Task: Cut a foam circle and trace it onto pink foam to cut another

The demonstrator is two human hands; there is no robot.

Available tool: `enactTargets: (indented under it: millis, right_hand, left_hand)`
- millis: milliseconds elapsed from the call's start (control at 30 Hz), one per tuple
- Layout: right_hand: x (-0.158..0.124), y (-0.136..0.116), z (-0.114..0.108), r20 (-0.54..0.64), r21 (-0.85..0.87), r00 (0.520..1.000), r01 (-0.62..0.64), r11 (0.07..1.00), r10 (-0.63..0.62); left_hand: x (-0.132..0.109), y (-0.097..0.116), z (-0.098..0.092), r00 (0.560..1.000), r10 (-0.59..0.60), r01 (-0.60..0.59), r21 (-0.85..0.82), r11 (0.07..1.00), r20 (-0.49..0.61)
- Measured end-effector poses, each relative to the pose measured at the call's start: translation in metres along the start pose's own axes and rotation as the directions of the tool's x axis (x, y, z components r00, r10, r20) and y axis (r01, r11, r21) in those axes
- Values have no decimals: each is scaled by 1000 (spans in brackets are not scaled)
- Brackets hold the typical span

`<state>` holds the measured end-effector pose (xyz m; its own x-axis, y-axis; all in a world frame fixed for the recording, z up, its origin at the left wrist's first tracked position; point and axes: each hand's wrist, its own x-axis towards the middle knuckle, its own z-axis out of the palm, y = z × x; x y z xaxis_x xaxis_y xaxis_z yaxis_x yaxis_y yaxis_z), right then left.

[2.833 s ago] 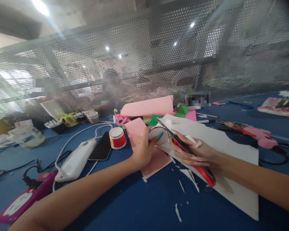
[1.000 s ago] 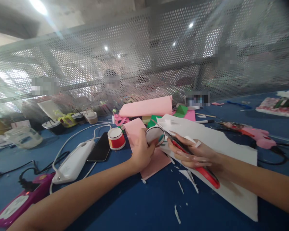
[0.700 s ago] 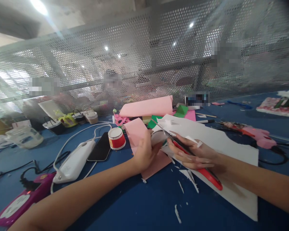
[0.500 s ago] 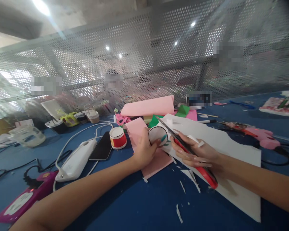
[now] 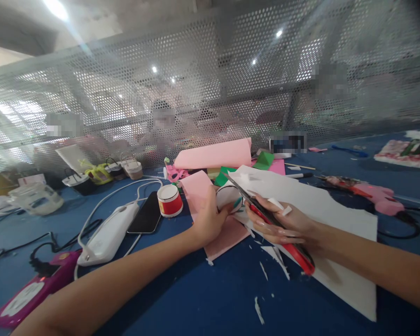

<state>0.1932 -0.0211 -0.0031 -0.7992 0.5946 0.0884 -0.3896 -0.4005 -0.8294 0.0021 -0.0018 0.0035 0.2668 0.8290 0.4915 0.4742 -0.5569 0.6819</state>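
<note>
My left hand (image 5: 210, 221) is closed around a small white round piece with a dark rim (image 5: 226, 196), its thumb pressed against the inner face. Whether the piece is a cup or a flat disc is partly hidden by the fingers. In my right hand (image 5: 278, 221) is a red and black box cutter (image 5: 297, 256), its long dark blade angled up and left, near the rim of the round piece. A small white paper scrap (image 5: 280, 206) rests at the right fingers. Left of the hands stands a red and white paper cup (image 5: 170, 205) with a white top.
Pink paper (image 5: 227, 238) and a big white sheet (image 5: 350, 280) lie under the hands, with paper scraps (image 5: 259, 310) in front. To the left are a phone (image 5: 145, 217), a white power strip (image 5: 110, 233) and cables. A pink glue gun (image 5: 378, 196) lies right; a perforated metal screen (image 5: 203, 93) stands behind.
The view has shifted slightly. The blade has stayed close to the round piece's rim, and both hands keep nearly the same grip.
</note>
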Motion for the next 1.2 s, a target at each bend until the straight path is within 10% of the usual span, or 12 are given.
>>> enactTargets:
  millis: [600,867,1200]
  right_hand:
    - [-3,1,8,-68,-54,998,7,999,-11]
    - [-2,1,13,-77,-129,997,14,992,-25]
    - [-4,1,23,-204,-203,977,23,979,-65]
  left_hand:
    - [-4,-4,-3,986,156,-166,193,967,62]
    - [4,-1,-4,994,-28,40,103,994,-107]
    - [1,-9,-3,997,77,-79,197,977,15]
